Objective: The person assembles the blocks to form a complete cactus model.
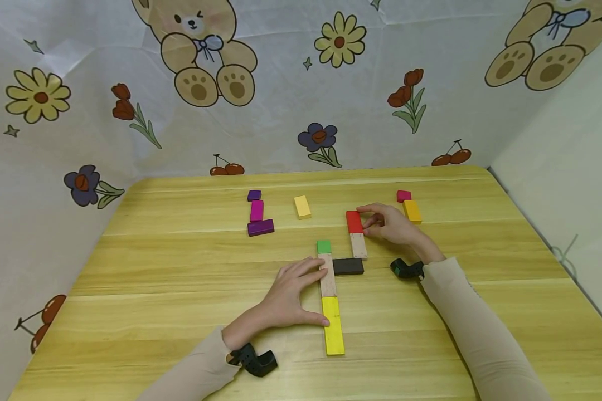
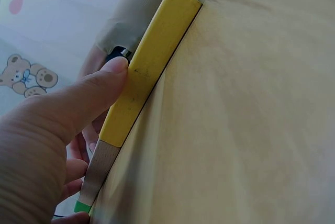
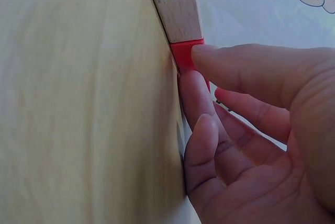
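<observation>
In the head view, my left hand (image 1: pixel 288 295) lies along the left of a straight row of blocks. Its thumb touches the long yellow block (image 1: pixel 334 328), and its outstretched fingers touch the plain wooden block (image 1: pixel 328 281). A green block (image 1: pixel 324 247) tops that row, and a black block (image 1: pixel 348 267) branches off to the right. My right hand (image 1: pixel 393 225) holds the red block (image 1: pixel 354 221) by its far end and right side, fingers bent. Touching the red block is another wooden block (image 1: pixel 358 245). The right wrist view shows thumb and fingertips against the red block (image 3: pixel 183 55).
Farther back on the wooden table (image 1: pixel 180 267) stand a dark purple block (image 1: pixel 254 195), a magenta block (image 1: pixel 257 211), a purple block (image 1: pixel 260 228) and a pale yellow block (image 1: pixel 302 207). Beyond my right hand are a crimson block (image 1: pixel 403 195) and an orange block (image 1: pixel 412 212).
</observation>
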{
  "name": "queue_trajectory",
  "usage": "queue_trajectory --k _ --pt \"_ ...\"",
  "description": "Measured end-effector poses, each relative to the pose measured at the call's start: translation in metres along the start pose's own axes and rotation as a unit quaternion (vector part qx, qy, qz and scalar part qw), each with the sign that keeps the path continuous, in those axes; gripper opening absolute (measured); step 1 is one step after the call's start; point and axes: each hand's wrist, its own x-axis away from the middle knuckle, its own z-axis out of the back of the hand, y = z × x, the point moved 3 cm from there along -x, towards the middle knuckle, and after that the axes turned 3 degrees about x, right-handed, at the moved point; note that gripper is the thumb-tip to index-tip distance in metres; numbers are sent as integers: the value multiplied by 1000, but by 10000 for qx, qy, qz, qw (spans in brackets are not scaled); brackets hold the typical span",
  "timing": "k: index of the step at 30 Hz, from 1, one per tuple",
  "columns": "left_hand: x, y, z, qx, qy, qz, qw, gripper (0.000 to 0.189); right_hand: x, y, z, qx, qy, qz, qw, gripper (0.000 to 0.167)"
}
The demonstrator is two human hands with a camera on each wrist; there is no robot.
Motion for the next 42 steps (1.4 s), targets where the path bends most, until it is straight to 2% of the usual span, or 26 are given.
queue_trajectory --k 3,8,13,16,20,24,34,42 --pt "1 0 0 9 -6 19 10000 97 1 2 2 20 117 -59 9999 54" --pt "1 0 0 -29 -5 8 10000 97 7 -2 6 39 596 -240 9979 48" --pt "0 1 0 -5 16 -30 10000 97 20 -13 1 48 938 28 9956 53" --pt "0 1 0 28 11 -38 10000 97 33 -20 -9 354 849 275 9954 59" --pt "-1 1 -1 -43 -3 -57 10000 97 50 -26 -24 781 362 449 9953 70" --pt "-1 0 -1 -77 11 -51 10000 97 58 -27 -35 975 -56 548 9937 74" --pt "0 -1 0 4 -12 -7 10000 97 56 -19 -46 1327 10 564 9896 71" --pt "-1 -1 1 5 -18 28 10000 97 55 -17 -48 1391 119 600 9884 70"
